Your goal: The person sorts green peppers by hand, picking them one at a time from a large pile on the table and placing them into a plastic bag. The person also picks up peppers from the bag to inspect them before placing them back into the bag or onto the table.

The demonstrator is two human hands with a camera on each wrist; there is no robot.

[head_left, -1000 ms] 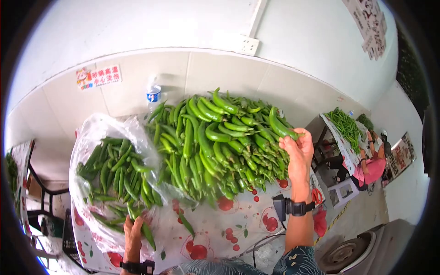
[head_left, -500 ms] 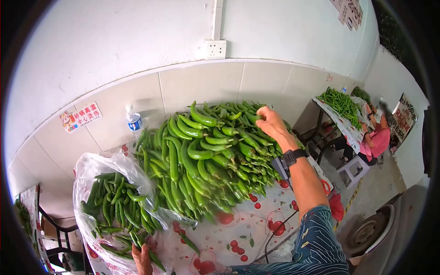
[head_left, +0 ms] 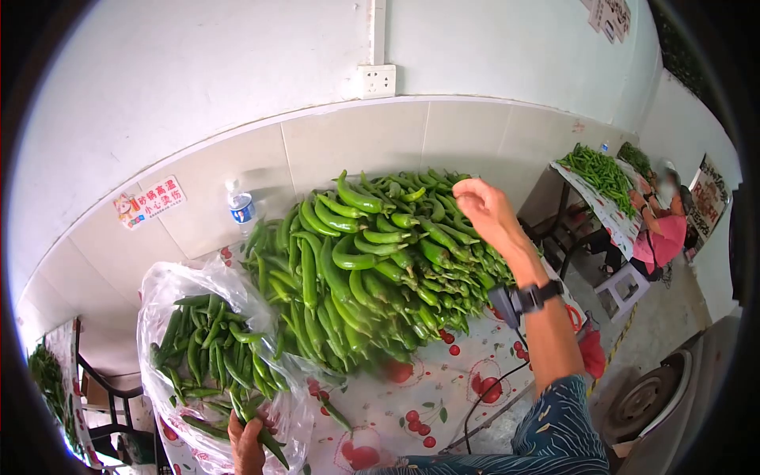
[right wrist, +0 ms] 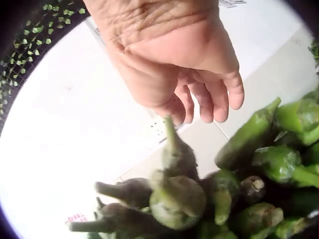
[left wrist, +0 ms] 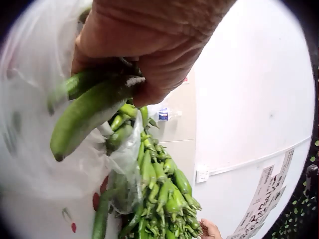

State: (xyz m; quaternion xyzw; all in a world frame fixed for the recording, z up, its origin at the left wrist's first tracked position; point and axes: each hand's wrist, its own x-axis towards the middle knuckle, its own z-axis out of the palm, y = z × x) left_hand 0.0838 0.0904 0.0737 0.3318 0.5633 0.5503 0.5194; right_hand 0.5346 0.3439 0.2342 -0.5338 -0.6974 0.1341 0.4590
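Observation:
A big heap of long green chili peppers lies on the table, many with stem ends toward the right. My right hand is over the heap's back right edge. In the right wrist view its fingers curve loosely above the stems, with nothing between them. To the left, a clear plastic bag lies open with loose peppers inside. By the bag's near edge my left hand grips green peppers by one end, their tips pointing away from the palm.
Under it all is a cherry-patterned tablecloth, with a single pepper near the bag. A water bottle stands at the wall behind. A black cable crosses the front right. Farther right, a person in pink sits at another pepper-laden table.
A second ago my right hand held a pepper at the heap's right; it set this down on the back right and is now empty, slightly lifted. The left hand keeps its grip.

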